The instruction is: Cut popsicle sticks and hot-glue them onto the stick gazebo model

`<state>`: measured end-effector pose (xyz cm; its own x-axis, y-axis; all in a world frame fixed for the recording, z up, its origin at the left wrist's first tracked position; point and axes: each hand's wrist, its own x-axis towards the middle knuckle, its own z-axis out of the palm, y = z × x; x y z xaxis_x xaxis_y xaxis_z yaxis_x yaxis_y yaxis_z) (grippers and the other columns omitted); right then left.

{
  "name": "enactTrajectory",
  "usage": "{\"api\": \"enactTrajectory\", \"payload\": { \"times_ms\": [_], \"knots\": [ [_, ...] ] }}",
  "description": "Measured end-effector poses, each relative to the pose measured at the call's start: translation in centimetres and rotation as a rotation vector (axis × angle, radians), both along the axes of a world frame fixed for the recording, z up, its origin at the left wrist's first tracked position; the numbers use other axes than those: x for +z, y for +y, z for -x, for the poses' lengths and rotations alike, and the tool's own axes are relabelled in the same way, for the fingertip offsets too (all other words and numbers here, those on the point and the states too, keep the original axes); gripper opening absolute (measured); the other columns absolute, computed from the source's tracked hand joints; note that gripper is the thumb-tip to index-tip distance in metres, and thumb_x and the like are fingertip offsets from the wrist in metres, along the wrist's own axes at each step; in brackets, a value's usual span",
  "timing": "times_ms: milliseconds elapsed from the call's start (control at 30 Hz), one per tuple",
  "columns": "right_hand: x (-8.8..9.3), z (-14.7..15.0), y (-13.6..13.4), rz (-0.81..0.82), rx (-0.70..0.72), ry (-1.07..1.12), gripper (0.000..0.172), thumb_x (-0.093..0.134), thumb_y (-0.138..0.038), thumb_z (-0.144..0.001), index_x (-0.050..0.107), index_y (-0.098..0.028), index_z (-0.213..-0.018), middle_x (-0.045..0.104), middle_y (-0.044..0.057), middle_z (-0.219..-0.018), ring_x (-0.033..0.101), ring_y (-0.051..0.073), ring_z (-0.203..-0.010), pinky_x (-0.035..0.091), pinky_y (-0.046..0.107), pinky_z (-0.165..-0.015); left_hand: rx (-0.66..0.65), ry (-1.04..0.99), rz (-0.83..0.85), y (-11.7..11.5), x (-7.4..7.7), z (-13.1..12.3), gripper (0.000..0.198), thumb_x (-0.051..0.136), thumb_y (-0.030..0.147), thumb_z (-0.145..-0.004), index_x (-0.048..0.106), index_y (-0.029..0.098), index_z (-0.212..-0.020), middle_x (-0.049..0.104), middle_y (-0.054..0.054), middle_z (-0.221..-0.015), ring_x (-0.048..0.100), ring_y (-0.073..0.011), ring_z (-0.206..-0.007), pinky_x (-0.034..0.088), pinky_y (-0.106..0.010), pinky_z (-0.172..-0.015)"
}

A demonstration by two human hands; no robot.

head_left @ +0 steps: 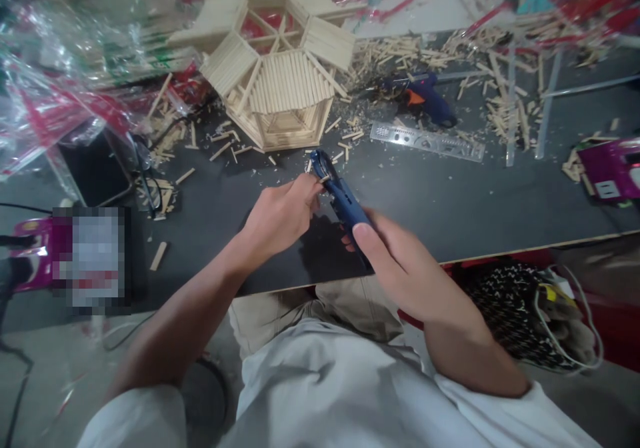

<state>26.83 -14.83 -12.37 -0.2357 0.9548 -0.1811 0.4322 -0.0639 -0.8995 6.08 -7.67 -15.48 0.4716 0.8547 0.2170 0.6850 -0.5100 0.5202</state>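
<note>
My right hand is wrapped around the handles of a dark blue hand cutter, which slants up and left over the table. At the cutter's jaw, my left hand is closed in a pinch on a small wooden stick. Only a short end of that stick shows; the fingers hide the rest. Just beyond the hands stands a six-sided wooden stick model, with slatted panels flaring outward around an open top.
A dark blue glue gun and a clear stencil ruler lie at right, near glue sticks and heaps of stick offcuts. Plastic wrapping and a phone are at left. Purple power strips sit at both sides.
</note>
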Motion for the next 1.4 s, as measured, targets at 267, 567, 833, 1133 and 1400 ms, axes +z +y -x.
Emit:
{"api": "enactTrajectory", "payload": {
  "times_ms": [267, 567, 833, 1133, 1400],
  "knots": [
    [-0.4, 0.6, -0.3, -0.054, 0.001, -0.05, 0.049, 0.039, -0.056, -0.108, 0.059, -0.023, -0.139, 0.069, 0.013, -0.126, 0.064, 0.03, -0.12, 0.05, 0.048, -0.104, 0.038, 0.039, -0.106, 0.1, -0.5, 0.3, 0.039, 0.029, 0.038, -0.108, 0.058, 0.021, -0.089, 0.064, -0.002, -0.068, 0.058, -0.013, -0.059, 0.033, -0.026, -0.054],
    [0.1, 0.9, -0.4, -0.102, 0.041, -0.144, 0.049, 0.036, -0.053, -0.108, 0.059, -0.02, -0.136, 0.068, 0.016, -0.129, 0.062, 0.032, -0.124, 0.05, 0.052, -0.104, 0.034, 0.035, -0.084, 0.1, -0.4, 0.3, 0.037, 0.029, 0.036, -0.107, 0.054, 0.022, -0.084, 0.064, -0.002, -0.068, 0.058, -0.0128, -0.059, 0.035, -0.026, -0.055],
    [0.3, 1.2, -0.4, -0.123, 0.028, -0.174, 0.051, 0.031, -0.054, -0.109, 0.059, -0.02, -0.135, 0.069, 0.017, -0.124, 0.064, 0.032, -0.12, 0.051, 0.051, -0.101, 0.021, 0.043, -0.111, 0.1, -0.6, 0.3, 0.036, 0.029, 0.033, -0.107, 0.054, 0.021, -0.085, 0.064, -0.002, -0.069, 0.058, -0.0123, -0.059, 0.034, -0.026, -0.055],
    [-0.3, 1.2, -0.5, -0.154, 0.009, -0.229, 0.05, 0.029, -0.055, -0.109, 0.063, -0.021, -0.121, 0.072, 0.014, -0.105, 0.069, 0.029, -0.097, 0.052, 0.044, -0.086, 0.033, 0.046, -0.16, 0.0, -1.0, 0.0, 0.038, 0.028, 0.034, -0.109, 0.055, 0.021, -0.086, 0.066, -0.002, -0.071, 0.06, -0.012, -0.061, 0.035, -0.024, -0.055],
    [0.9, 0.8, -0.2, 0.047, 0.074, -0.469, 0.056, 0.027, -0.064, -0.105, 0.06, -0.021, -0.092, 0.073, 0.013, -0.082, 0.067, 0.028, -0.074, 0.039, 0.035, -0.064, -0.02, 0.107, -0.151, -0.7, -0.1, -0.3, 0.03, 0.033, 0.024, -0.104, 0.055, 0.02, -0.083, 0.068, -0.003, -0.07, 0.062, -0.0142, -0.059, 0.037, -0.025, -0.056]
  ]
}}
